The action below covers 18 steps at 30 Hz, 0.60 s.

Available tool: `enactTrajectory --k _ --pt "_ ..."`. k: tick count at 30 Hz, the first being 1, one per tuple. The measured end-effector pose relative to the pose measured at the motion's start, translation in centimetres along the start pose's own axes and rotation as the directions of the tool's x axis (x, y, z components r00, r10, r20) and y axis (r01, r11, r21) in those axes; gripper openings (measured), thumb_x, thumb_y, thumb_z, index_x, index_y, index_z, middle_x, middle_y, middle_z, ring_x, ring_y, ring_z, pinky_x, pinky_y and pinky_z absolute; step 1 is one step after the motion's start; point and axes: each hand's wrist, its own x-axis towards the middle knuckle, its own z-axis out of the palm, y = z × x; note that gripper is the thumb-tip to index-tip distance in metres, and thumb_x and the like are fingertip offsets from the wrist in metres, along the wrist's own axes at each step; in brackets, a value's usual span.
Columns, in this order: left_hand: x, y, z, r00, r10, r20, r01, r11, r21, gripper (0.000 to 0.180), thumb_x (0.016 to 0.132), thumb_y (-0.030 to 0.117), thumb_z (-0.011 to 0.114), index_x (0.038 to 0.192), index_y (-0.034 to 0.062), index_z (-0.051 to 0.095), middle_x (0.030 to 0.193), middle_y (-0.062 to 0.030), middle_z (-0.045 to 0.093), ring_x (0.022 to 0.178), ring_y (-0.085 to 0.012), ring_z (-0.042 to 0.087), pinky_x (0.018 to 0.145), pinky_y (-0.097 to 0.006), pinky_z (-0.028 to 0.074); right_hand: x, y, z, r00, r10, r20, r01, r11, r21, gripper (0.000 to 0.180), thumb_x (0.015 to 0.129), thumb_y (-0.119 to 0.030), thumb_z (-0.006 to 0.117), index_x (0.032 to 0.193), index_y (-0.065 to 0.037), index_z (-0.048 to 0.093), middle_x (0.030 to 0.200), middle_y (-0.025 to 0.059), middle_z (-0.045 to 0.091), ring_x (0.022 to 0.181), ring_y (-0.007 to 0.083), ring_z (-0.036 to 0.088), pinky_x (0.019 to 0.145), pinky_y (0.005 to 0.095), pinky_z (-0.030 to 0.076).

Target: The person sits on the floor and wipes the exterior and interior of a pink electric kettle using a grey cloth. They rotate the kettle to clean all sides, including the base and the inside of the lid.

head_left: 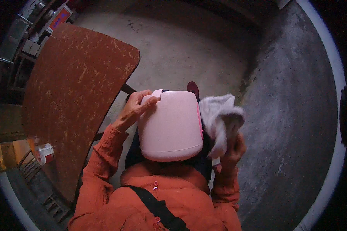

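Observation:
A pink, box-shaped thing (171, 127) with rounded corners is in front of my body, above my lap; its exact kind does not show. A pale handle or strap (157, 93) sits at its far left corner, and a brighter pink strip (200, 119) runs along its right side. My left hand (137, 107) is closed on that far left corner by the handle, thumb on top. On the right, my right hand (234, 152) grips a crumpled whitish cloth (219, 111), which hangs beside the pink thing. Part of that hand is hidden behind the cloth.
A reddish-brown mottled table (81, 77) stands at my left, with a white and red container (45, 153) near its left edge. Shelves with boxes (31, 46) are at the far left. A grey wall (293, 115) rises on my right. Concrete floor (173, 46) lies ahead.

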Motion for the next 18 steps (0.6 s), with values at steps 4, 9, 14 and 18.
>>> enactTrajectory --k 4,9,14,18 --pt "0.9 1.3 1.6 1.000 -0.007 0.018 0.008 0.997 -0.076 0.057 0.087 0.057 0.059 0.080 0.0013 0.065 0.069 -0.0014 0.056 0.064 -0.0105 0.050 0.057 -0.027 0.040 0.4 -3.3 3.0 0.729 -0.346 0.591 0.614 0.714 -0.338 0.017 0.071 -0.013 0.070 0.087 -0.011 0.066 0.110 0.0091 0.062 0.104 0.0283 0.055 0.092 0.0416 0.042" --pt "0.6 2.8 3.0 0.990 0.140 -0.021 -0.141 0.990 -0.027 0.051 0.092 0.046 0.058 0.068 0.0012 0.061 0.059 -0.0015 0.052 0.059 -0.0085 0.046 0.053 -0.028 0.038 4.3 -3.8 7.1 0.703 -0.362 0.612 0.671 0.624 -0.402 0.026 0.065 -0.020 0.072 0.089 -0.014 0.064 0.112 0.0057 0.058 0.108 0.0283 0.050 0.098 0.0445 0.033" --pt "-0.9 1.2 1.9 0.989 0.129 -0.076 -0.132 0.991 -0.026 0.051 0.087 0.049 0.062 0.071 0.0011 0.063 0.061 -0.0022 0.052 0.061 -0.0083 0.047 0.054 -0.028 0.039 8.8 -0.4 7.3 0.939 -0.163 0.303 0.213 0.967 -0.142 0.012 0.092 -0.012 0.060 0.103 -0.007 0.061 0.107 0.0076 0.061 0.103 0.0256 0.054 0.090 0.0349 0.041" --pt "-1.6 1.7 0.4 0.985 0.170 0.019 -0.170 0.985 0.000 0.055 0.083 0.056 0.064 0.081 0.0011 0.068 0.067 -0.0042 0.057 0.063 -0.0114 0.053 0.059 -0.026 0.043 9.3 4.5 3.3 0.999 -0.005 -0.054 -0.020 0.891 -0.453 0.016 0.098 -0.016 0.054 0.106 -0.003 0.057 0.087 0.0081 0.063 0.080 0.0176 0.055 0.075 0.0325 0.047"
